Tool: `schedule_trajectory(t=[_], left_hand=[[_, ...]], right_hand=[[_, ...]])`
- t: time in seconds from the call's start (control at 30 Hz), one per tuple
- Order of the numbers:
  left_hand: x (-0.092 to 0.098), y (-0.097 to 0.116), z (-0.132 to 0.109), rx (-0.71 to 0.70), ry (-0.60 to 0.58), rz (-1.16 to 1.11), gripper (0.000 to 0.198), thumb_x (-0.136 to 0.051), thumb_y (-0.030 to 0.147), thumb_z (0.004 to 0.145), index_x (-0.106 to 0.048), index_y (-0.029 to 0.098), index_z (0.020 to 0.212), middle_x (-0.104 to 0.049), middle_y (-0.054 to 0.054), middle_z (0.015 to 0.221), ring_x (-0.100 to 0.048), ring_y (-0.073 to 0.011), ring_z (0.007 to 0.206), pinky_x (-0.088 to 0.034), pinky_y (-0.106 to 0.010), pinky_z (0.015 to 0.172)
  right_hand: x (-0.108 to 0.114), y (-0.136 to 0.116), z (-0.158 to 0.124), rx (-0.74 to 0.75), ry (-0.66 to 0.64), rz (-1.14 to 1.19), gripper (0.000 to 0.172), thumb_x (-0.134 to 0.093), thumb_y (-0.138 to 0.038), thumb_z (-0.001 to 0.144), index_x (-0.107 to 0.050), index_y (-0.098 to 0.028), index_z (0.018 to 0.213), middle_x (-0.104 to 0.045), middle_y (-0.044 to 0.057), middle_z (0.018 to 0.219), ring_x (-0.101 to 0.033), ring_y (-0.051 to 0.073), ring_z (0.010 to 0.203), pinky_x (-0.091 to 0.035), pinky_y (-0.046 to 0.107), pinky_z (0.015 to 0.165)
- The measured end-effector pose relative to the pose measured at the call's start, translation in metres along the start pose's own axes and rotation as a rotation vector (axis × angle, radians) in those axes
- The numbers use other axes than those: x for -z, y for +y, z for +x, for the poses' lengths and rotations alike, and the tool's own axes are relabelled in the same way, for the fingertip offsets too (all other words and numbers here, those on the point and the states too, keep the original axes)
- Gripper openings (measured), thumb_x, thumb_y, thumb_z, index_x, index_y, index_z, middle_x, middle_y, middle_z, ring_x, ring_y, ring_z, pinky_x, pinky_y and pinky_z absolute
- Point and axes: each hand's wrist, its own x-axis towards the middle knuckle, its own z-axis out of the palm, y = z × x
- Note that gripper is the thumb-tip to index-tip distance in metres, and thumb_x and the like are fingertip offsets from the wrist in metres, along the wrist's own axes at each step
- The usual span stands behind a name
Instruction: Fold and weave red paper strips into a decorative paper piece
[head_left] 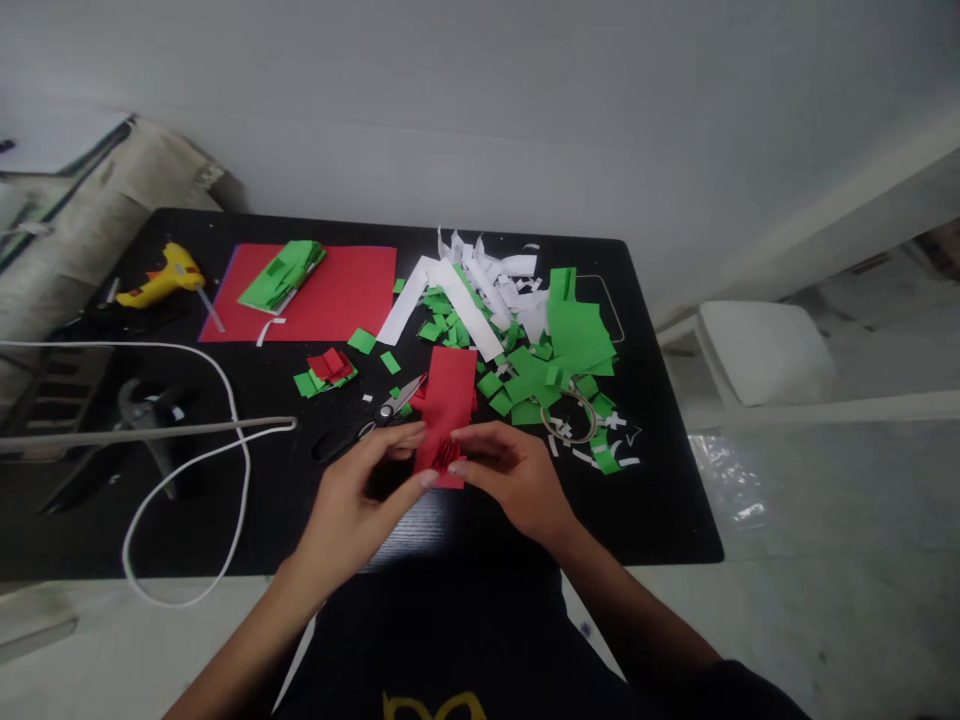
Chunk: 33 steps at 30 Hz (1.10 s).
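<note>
A long red paper strip (452,385) lies on the black table in front of me. On its near end sits a small bunch of folded red paper pieces (448,455). My right hand (517,475) pinches the bunch from the right, thumb below and fingers above. From the left, my left hand (375,480) reaches to the strip with thumb and fingers apart, the thumb tip at its edge. Black-handled scissors (382,412) lie just beyond my left hand, blades slightly apart, their handles partly shadowed. More red paper is partly hidden under the strip.
Green paper pieces (577,340) and white paper strips (480,305) lie heaped right of centre, near a tape ring (570,417). Folded green paper (283,275) rests on a red sheet (352,290). A yellow glue gun (165,278), pliers (150,420) and a looped white cable (246,470) are leftward.
</note>
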Motion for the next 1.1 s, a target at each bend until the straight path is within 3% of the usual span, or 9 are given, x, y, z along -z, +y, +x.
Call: schedule_trajectory(t=[0.07,0.17,0.27,0.43,0.73,0.93,1.1], left_hand=[[-0.009,0.005,0.002,0.033,-0.059,-0.174,0.047,-0.080,0.040,0.087,-0.070,0.023,0.130,-0.080,-0.007,0.119,-0.077,-0.0245,0.106,-0.061,-0.039,0.099],[-0.013,0.008,0.007,0.092,-0.084,-0.329,0.030,-0.080,0.035,0.085,-0.077,0.021,0.112,-0.082,-0.006,0.105,-0.078,-0.0224,0.095,-0.063,-0.035,0.091],[-0.010,0.008,0.010,0.120,-0.082,-0.371,0.021,-0.080,0.033,0.084,-0.077,0.020,0.099,-0.081,-0.005,0.095,-0.077,-0.0202,0.088,-0.063,-0.032,0.085],[-0.004,0.008,0.012,0.134,-0.029,-0.369,0.022,-0.081,0.037,0.084,-0.070,0.018,0.086,-0.075,-0.003,0.084,-0.071,-0.0170,0.079,-0.060,-0.028,0.075],[-0.009,0.007,0.011,0.169,-0.124,-0.396,0.037,-0.084,0.035,0.079,-0.070,0.019,0.109,-0.075,-0.005,0.092,-0.073,-0.0199,0.087,-0.062,-0.035,0.085],[-0.011,0.008,0.013,0.140,-0.123,-0.355,0.017,-0.080,0.032,0.081,-0.071,0.019,0.089,-0.069,-0.001,0.081,-0.067,-0.0148,0.075,-0.058,-0.027,0.072],[-0.008,0.011,0.013,0.117,-0.123,-0.342,0.019,-0.077,0.036,0.086,-0.067,0.019,0.084,-0.068,-0.001,0.082,-0.064,-0.0153,0.075,-0.055,-0.026,0.070]], right_hand=[[0.000,-0.001,-0.001,-0.012,-0.030,0.009,0.027,-0.091,-0.023,0.075,-0.082,-0.026,0.100,-0.083,0.003,0.100,-0.079,0.021,0.098,-0.063,0.039,0.095],[0.002,-0.001,-0.003,-0.038,-0.055,0.033,0.029,-0.092,-0.024,0.075,-0.081,-0.026,0.101,-0.083,0.003,0.101,-0.079,0.021,0.099,-0.063,0.039,0.097],[0.004,-0.001,-0.003,-0.039,-0.042,0.023,0.029,-0.091,-0.023,0.075,-0.081,-0.026,0.102,-0.083,0.002,0.101,-0.079,0.021,0.099,-0.063,0.038,0.097],[0.005,0.000,-0.003,-0.016,-0.020,0.015,0.027,-0.089,-0.024,0.078,-0.081,-0.027,0.104,-0.082,0.002,0.101,-0.078,0.020,0.097,-0.063,0.037,0.094],[0.004,0.000,-0.004,0.006,-0.011,-0.046,0.023,-0.081,-0.020,0.082,-0.079,-0.026,0.104,-0.080,0.002,0.103,-0.076,0.020,0.099,-0.061,0.036,0.094],[0.001,0.002,-0.004,0.017,0.018,-0.069,0.023,-0.081,-0.017,0.080,-0.078,-0.025,0.101,-0.080,0.002,0.101,-0.075,0.020,0.097,-0.061,0.035,0.090],[0.002,0.000,-0.003,0.031,0.080,-0.110,0.017,-0.082,-0.020,0.080,-0.078,-0.025,0.096,-0.080,0.002,0.095,-0.076,0.021,0.091,-0.062,0.036,0.087]])
